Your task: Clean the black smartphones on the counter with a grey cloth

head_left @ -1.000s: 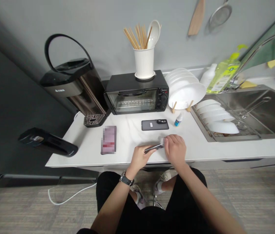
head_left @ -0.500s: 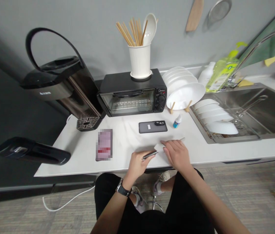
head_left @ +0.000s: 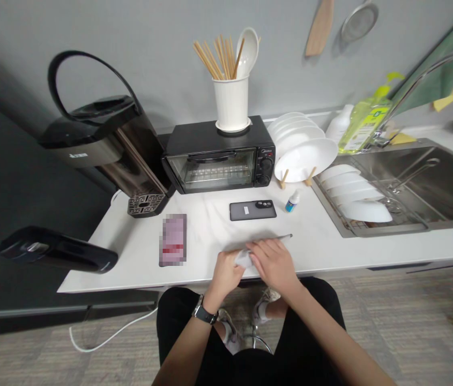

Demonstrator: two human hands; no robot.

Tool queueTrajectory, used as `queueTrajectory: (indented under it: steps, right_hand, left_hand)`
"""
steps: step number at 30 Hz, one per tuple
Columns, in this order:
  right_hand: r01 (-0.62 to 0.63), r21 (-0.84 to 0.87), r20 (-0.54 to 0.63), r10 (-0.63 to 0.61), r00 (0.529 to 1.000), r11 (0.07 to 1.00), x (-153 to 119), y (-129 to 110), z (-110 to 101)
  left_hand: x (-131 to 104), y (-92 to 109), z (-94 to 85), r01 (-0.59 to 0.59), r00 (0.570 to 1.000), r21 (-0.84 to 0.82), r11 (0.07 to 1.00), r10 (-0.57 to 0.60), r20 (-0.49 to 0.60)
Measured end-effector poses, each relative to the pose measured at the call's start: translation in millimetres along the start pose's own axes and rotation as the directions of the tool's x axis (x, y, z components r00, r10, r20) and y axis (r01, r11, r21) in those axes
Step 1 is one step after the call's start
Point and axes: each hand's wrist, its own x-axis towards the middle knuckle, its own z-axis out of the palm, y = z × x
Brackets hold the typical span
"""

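Note:
My left hand (head_left: 228, 272) is closed low over the counter's front edge, its fingertips against a crumpled white cloth (head_left: 244, 259). What else lies inside that fist is hidden. My right hand (head_left: 273, 264) presses on the cloth from the other side, fingers bent together over it. From under the right fingers a thin stick-like piece with a dark tip (head_left: 290, 236) points out to the right. A dark phone (head_left: 252, 210) lies back-up beyond my hands, beside a small blue-and-white bottle (head_left: 292, 201).
A second phone (head_left: 174, 239), its face blurred, lies to the left. Behind stand a drink dispenser (head_left: 116, 155), a toaster oven (head_left: 214, 163) with a chopstick holder (head_left: 232, 102), and racked plates (head_left: 306, 160). A black flask (head_left: 57, 251) is far left, the sink (head_left: 443, 203) right.
My right hand has moved left and down towards my left hand, bringing the thin piece along. The cloth is now bunched between both hands; the slim dark thing in my left hand is covered.

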Motion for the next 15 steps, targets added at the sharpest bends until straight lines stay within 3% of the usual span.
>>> queueTrajectory:
  steps: [3,5,8,12,15]
  right_hand:
    - [-0.161,-0.068,-0.048,0.158,0.986,0.985,-5,40,-11]
    - [-0.233,-0.075,-0.094,0.226,0.97,0.97,-5,43,-11]
    - [-0.224,0.016,-0.097,0.225,0.97,0.974,0,8,-2]
    - [-0.083,0.158,0.009,0.083,0.997,0.984,6,-53,14]
    - [0.027,0.138,0.037,-0.033,0.999,0.99,5,-53,14]
  left_hand:
    - [5,13,-3.9,0.041,0.999,-0.072,0.997,-0.038,0.038]
    - [6,16,-4.1,0.04,0.999,-0.111,0.993,-0.036,0.041]
    - [3,8,-0.5,0.01,1.0,-0.068,0.998,-0.01,-0.001]
    - [-3,-11,6.0,0.011,0.995,-0.009,1.0,-0.012,-0.102]
    - [-5,-14,7.5,0.009,0.993,-0.011,1.0,-0.01,-0.115]
